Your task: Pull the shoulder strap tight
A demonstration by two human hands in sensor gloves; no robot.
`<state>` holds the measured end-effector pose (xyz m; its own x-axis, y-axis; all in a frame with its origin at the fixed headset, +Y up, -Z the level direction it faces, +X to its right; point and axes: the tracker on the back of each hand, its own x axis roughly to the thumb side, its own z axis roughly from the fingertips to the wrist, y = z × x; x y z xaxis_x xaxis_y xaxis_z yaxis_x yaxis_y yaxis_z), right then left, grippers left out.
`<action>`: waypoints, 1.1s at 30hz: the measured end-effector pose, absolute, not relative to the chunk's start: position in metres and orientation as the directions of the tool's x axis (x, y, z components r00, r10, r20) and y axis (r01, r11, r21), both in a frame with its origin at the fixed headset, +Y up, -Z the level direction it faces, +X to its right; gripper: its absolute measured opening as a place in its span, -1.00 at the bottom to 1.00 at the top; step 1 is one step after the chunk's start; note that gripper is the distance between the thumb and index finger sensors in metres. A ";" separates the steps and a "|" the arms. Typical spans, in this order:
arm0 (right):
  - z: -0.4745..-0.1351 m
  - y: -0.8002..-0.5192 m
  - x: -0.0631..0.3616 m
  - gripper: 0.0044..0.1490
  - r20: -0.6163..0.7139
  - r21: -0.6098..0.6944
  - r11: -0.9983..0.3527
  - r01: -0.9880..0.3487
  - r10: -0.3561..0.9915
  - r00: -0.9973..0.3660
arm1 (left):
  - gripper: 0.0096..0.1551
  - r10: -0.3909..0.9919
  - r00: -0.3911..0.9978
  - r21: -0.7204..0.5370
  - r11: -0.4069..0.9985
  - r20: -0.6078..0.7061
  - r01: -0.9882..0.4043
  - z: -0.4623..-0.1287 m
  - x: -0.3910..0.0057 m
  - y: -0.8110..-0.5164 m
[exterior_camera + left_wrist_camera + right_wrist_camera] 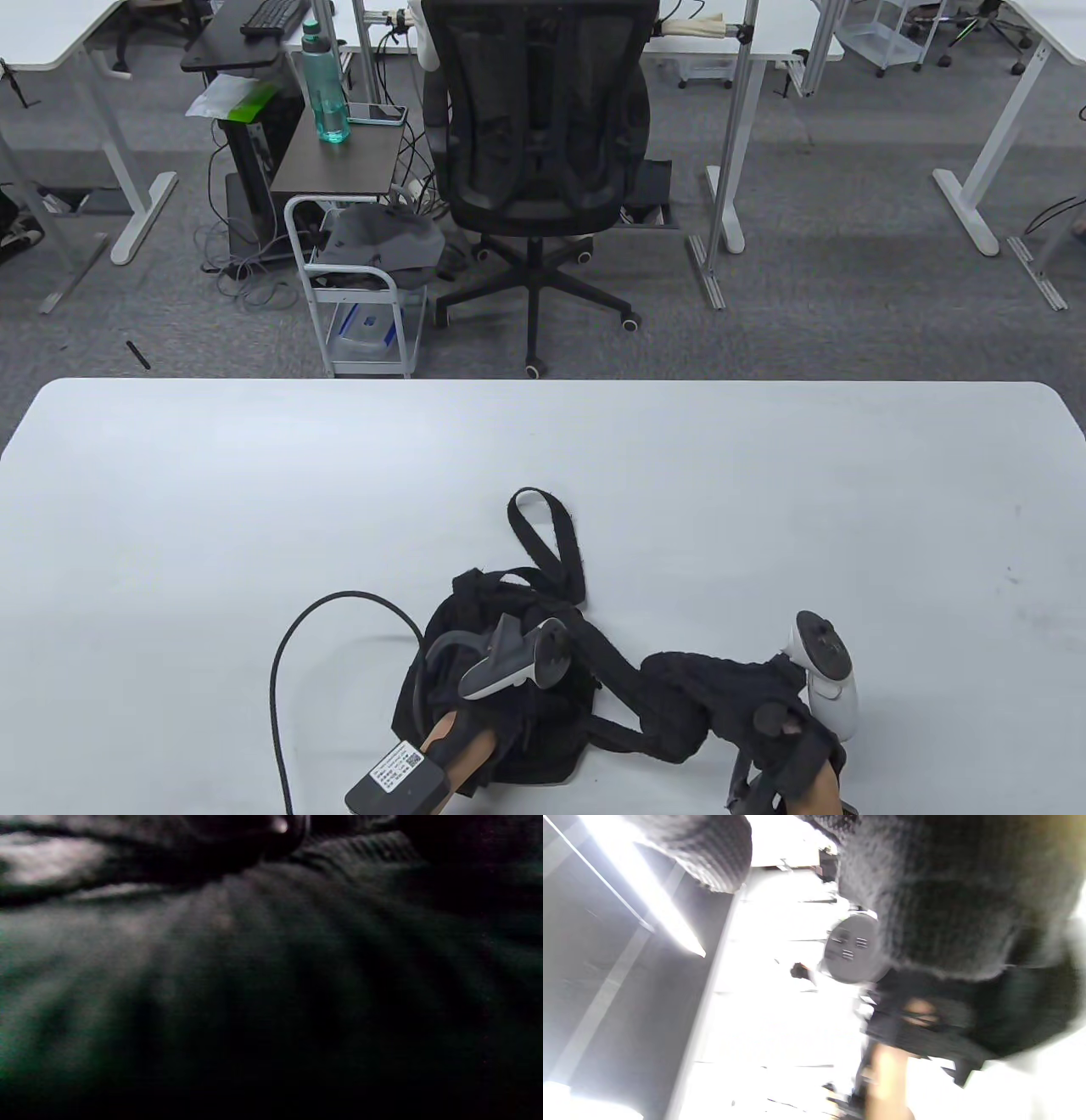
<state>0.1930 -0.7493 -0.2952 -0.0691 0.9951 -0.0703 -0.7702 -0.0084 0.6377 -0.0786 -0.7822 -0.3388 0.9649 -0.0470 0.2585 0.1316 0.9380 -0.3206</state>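
Note:
A black bag (501, 730) lies on the white table (170, 526) near the front edge. One strap loop (547, 535) lies stretched toward the far side. My left hand (509, 679) rests on top of the bag, its fingers hidden under the tracker. The left wrist view shows only dark fabric (237, 976) up close. My right hand (747, 705), in a black glove, grips the padded shoulder strap (670, 705) to the right of the bag. The right wrist view is blurred, with gloved fingers (950, 899) filling the top right.
A black cable (276, 671) arcs over the table left of the bag. Beyond the far table edge stand a black office chair (539, 127), a small white cart (356, 289) and a side table with a green bottle (327, 85).

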 end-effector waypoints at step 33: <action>-0.307 -0.752 0.201 0.16 0.075 0.117 -0.579 -0.807 0.815 -0.574 | -0.40 -0.099 0.956 0.003 0.995 0.278 0.102 -0.328 -0.140 -0.726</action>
